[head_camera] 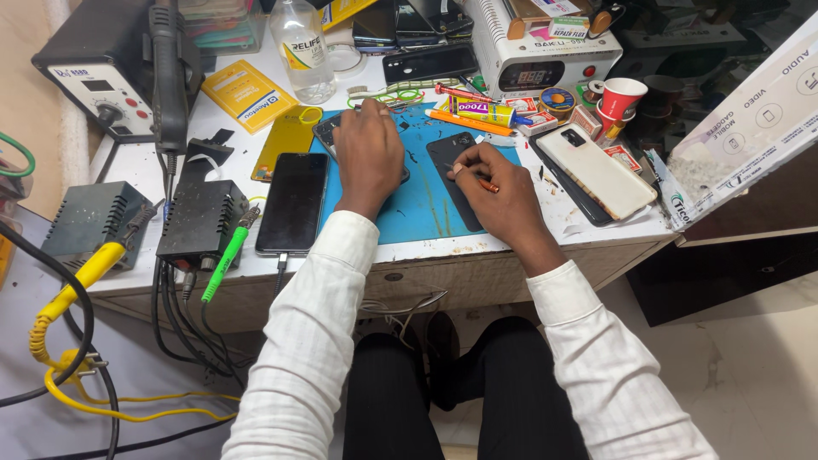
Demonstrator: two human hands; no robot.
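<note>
On the blue mat (422,209), the right hand (503,196) grips an orange-handled tool (486,183) over a dark back cover (449,158).

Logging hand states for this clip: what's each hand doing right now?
Left hand: palm down, pressing on the opened phone; no grasp visible.
Right hand: closed on a small orange-tipped tool, over the dark back cover.

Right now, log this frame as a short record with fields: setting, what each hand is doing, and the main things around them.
setting: cluttered white workbench with a blue work mat
left hand: pressed flat on a dark opened phone at the mat's far left
right hand: holds a thin orange-handled tool beside a black phone back panel
left of mat: black smartphone lying screen up, yellow phone cover
right of mat: white phone, red paper cup
far edge: clear plastic bottle
</note>
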